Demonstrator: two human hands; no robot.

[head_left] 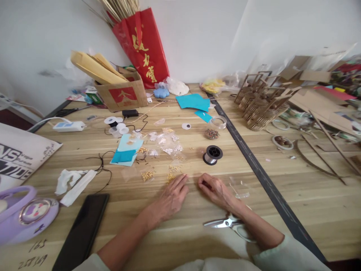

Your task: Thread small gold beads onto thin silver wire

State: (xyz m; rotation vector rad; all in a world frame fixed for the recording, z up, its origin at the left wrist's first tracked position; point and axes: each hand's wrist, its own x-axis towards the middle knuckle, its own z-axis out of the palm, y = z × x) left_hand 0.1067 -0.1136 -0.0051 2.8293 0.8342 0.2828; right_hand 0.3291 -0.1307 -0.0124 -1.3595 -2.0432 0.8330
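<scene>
My left hand (173, 195) lies on the wooden table with its fingers stretched out, beside a small pile of gold beads (170, 177). To its right, my right hand (214, 189) is closed, with the fingers curled under; whatever they hold, if anything, is hidden. A black spool of clear thread (212, 155) stands just beyond the right hand. Scissors (224, 223) lie partly under my right forearm. More gold beads (147, 175) sit on a plastic piece left of my left hand, and small bags of silvery beads (168, 145) lie farther back.
At the left are a black phone (83, 229), a purple case (28, 214) and white cloth strips (77, 186). Blue sheets (124, 155) lie behind them. A dark strip (254, 169) crosses the table; bamboo baskets (261, 99) stand beyond it. A red bag (145, 49) leans against the wall.
</scene>
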